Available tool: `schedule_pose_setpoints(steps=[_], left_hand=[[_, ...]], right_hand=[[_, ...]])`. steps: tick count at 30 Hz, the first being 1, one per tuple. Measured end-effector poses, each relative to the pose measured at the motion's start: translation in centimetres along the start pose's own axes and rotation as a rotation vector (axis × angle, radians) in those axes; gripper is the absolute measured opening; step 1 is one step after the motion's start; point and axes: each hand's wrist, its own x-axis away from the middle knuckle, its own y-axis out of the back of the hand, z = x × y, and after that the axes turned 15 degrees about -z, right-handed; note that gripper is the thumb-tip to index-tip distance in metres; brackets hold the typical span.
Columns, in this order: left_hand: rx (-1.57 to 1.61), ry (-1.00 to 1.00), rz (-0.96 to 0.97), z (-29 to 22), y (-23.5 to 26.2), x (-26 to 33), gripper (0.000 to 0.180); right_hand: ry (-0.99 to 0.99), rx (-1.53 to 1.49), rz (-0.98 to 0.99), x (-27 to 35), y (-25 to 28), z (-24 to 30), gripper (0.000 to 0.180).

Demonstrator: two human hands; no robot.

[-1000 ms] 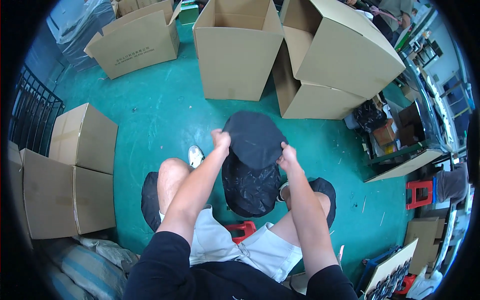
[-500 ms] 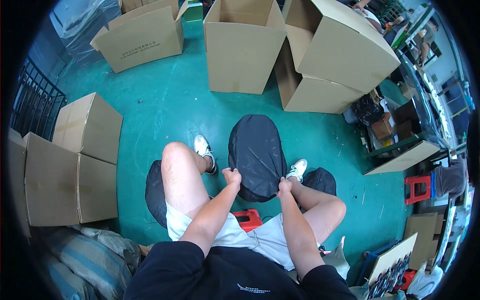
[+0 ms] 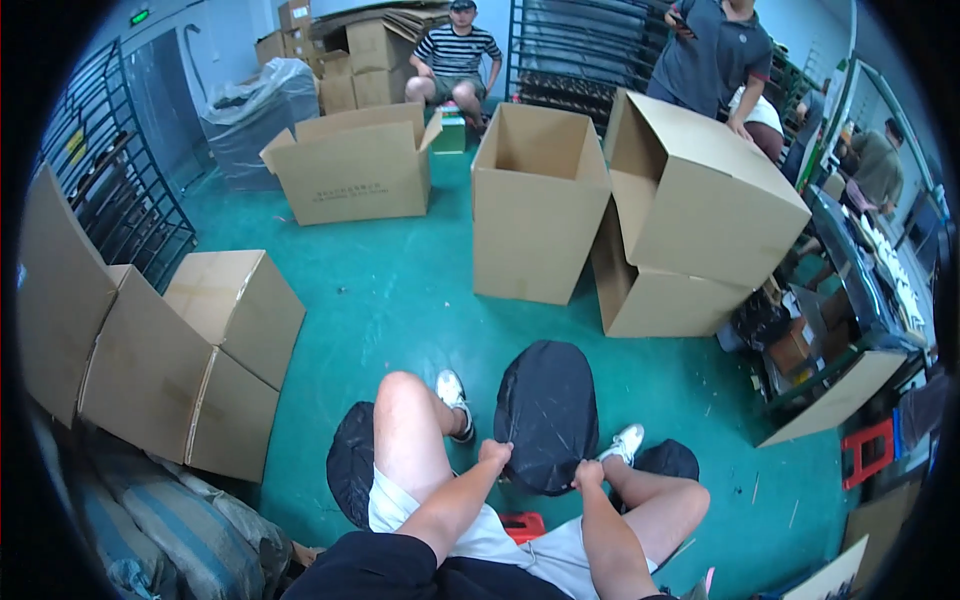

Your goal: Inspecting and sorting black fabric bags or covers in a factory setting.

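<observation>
A large oval thing in wrinkled black fabric [image 3: 546,410] stands on the floor between my knees; what the fabric covers is hidden. My left hand [image 3: 497,454] pinches the fabric at its near left edge. Closed on the near right edge is my right hand [image 3: 589,474], lower down and close to my right shoe. Between the two hands the fabric is drawn taut. One similar black fabric thing [image 3: 351,465] lies beside my left leg, and another black one [image 3: 669,460] shows partly behind my right leg.
An open tall carton [image 3: 532,235] and stacked cartons [image 3: 715,195] stand ahead, where a person [image 3: 712,60] rests a hand on the top one. Another person [image 3: 458,60] sits farther back. More cartons [image 3: 150,360] and striped sacks [image 3: 180,535] line my left; a red stool [image 3: 868,452] is at right.
The view has tilted up and shifted left, so everything sits lower in it and the people at the back show. Both hands still grip the black fabric at nearly the same spots.
</observation>
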Motion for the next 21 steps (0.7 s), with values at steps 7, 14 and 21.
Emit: schedule_pose_setpoints(steps=[7, 14, 21], left_hand=[[0.006, 0.059, 0.15, -2.7, 0.5, 1.9, 0.032], [0.066, 0.12, 0.107, -0.2, -1.1, -1.0, 0.022], [-0.035, 0.099, 0.185, -0.7, -1.7, -0.1, 0.018]], right_hand=[[-0.102, -0.048, 0.04, -3.6, -0.4, -3.5, 0.031], [-0.035, 0.05, 0.284, -3.9, 3.2, -0.2, 0.025], [0.15, -0.017, 0.11, -11.8, 16.7, -0.2, 0.028]])
